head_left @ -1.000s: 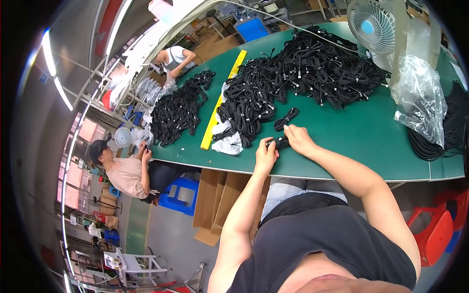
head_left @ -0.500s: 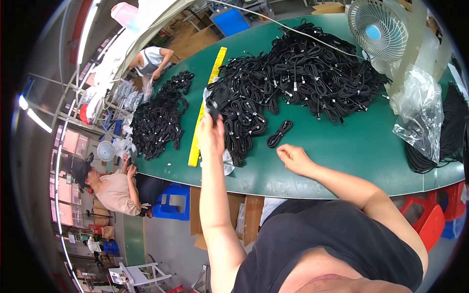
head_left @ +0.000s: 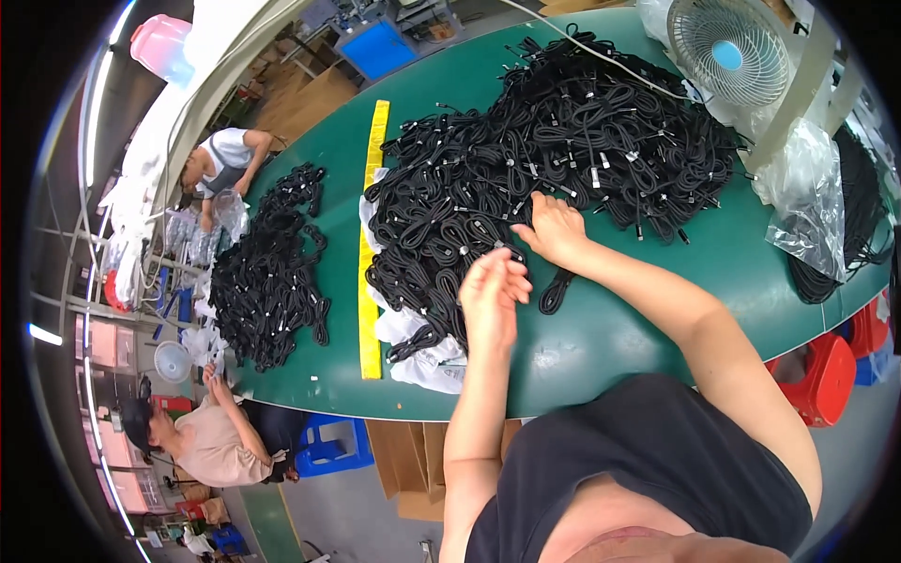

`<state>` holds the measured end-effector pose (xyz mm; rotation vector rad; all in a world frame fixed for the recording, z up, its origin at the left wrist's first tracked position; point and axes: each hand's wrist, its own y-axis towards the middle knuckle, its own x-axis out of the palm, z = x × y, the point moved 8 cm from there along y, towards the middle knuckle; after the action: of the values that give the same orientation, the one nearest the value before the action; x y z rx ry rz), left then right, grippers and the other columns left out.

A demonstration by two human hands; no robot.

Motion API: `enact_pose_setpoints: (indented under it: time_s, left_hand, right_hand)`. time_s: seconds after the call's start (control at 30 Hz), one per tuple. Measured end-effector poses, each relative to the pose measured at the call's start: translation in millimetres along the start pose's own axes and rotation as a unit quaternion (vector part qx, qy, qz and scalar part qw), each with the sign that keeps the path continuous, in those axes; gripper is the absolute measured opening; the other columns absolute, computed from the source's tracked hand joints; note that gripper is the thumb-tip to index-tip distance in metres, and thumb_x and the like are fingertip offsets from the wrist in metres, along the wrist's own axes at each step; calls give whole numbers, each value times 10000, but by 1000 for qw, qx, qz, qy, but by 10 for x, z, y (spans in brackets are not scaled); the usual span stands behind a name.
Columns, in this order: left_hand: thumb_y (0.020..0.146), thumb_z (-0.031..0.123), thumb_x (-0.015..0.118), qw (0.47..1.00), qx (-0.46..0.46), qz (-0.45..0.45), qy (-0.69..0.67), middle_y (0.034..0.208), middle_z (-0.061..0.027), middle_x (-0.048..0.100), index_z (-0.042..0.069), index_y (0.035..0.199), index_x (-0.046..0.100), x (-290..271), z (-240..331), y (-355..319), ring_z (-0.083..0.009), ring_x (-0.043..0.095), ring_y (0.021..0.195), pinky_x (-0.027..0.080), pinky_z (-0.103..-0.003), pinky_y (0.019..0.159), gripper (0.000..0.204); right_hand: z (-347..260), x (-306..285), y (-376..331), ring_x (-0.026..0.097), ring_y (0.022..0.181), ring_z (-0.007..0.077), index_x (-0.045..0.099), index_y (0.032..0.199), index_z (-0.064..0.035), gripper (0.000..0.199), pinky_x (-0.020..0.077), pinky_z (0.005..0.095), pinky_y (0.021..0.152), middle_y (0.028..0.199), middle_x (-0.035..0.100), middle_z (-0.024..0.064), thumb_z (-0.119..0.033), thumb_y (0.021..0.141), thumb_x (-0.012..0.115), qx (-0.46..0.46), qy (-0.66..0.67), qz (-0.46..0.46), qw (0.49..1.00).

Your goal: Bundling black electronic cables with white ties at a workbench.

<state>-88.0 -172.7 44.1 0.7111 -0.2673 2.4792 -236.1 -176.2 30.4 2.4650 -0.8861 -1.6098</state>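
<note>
A large heap of coiled black cables (head_left: pixel 601 131) with pale metal plugs spreads over the green table in front of me. My right hand (head_left: pixel 557 231) reaches onto the heap's near side, back of the hand up, thumb and fingers apart. Close by on its left, my left hand (head_left: pixel 494 286) hovers at the heap's near edge with loosely bent, parted fingers and nothing visible in them. One separate cable bundle (head_left: pixel 556 293) lies on the table by my right wrist, partly covered by it. White plastic bags (head_left: pixel 427 352) stick out from beneath the heap's left side.
A yellow strip (head_left: pixel 372 263) divides my heap from another cable pile (head_left: pixel 267 281). Two people sit beyond that pile. At the right stand a fan (head_left: pixel 727 56), a clear plastic bag (head_left: pixel 807 202) and more black cable (head_left: pixel 854 216). Red stools (head_left: pixel 817 380) are below the table edge.
My left hand has come right from the heap's left side, and the dark bundle it held is gone from it. My right hand has moved forward onto the heap. The view has shifted.
</note>
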Motion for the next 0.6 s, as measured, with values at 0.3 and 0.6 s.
enact_pose_setpoints:
  time_s: [0.3, 0.6]
  left_hand:
    - [735, -21, 606, 839, 226, 5, 495, 1143, -180, 451, -11, 1217, 430, 127, 94, -356, -255, 538, 909, 459, -312, 761, 513]
    - [890, 171, 520, 985, 56, -142, 85, 1097, -148, 553, 15, 1268, 380, 171, -63, -409, -118, 534, 809, 432, -237, 675, 432]
  right_hand:
    - [-228, -640, -630, 487, 498, 97, 502, 1121, 68, 469, 377, 246, 467, 585, 544, 42, -256, 796, 601, 115, 322, -200, 918]
    - [-365, -1177, -767, 530, 645, 144, 562, 1074, -19, 302, 430, 266, 552, 782, 562, 61, -231, 858, 563, -79, 306, -139, 938]
